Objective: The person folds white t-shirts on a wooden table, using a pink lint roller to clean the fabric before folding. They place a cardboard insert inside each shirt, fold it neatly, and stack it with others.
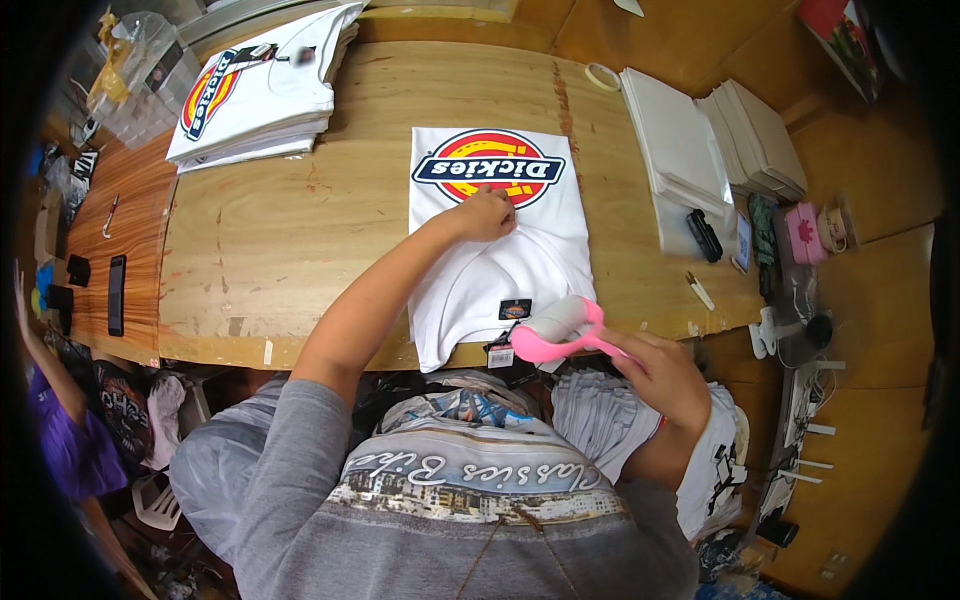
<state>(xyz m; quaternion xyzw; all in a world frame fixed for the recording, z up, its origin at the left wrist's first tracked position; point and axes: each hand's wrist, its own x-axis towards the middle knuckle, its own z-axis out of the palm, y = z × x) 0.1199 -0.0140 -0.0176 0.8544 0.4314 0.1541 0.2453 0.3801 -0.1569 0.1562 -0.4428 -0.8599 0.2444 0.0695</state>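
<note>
Pink lint roller (pixel 556 324) in right hand (pixel 668 377) — left hand (pixel 485 216) on shirt (pixel 540 252).

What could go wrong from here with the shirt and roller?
The pink lint roller with the white cylinder, held in the right hand, could catch the small black-and-white tag near it. The folded white T-shirt with the red-yellow-navy print might crease under the left hand, or slip, since it reaches the light-brown wooden table's front edge.
</note>
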